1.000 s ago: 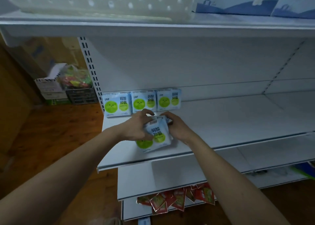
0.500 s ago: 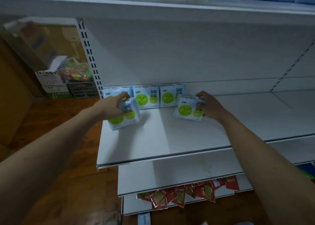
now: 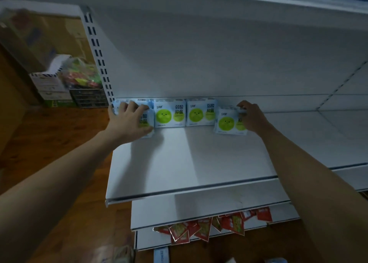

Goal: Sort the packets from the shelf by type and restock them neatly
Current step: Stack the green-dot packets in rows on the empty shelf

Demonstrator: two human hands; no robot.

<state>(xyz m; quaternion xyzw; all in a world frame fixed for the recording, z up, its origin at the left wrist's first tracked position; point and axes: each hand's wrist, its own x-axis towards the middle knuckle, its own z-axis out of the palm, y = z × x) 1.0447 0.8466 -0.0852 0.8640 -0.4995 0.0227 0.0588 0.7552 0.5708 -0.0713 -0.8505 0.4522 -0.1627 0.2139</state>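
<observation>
My left hand [image 3: 129, 121] grips 1 packet [image 3: 146, 121] at the row's left end, my right hand [image 3: 252, 118] pinches another packet [image 3: 229, 123] just near of the row's right end on the shelf [image 3: 199, 163]; a careless shove could topple the 2 standing packets [image 3: 185, 113] between.

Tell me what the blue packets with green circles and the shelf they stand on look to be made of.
Blue packets: likely soft plastic film with printed, slightly glossy faces and crimped top edges; the blur leaves it open. Shelf: seemingly sheet metal painted matt white, judging by its thin folded front lip and the slotted steel upright beside it.
</observation>
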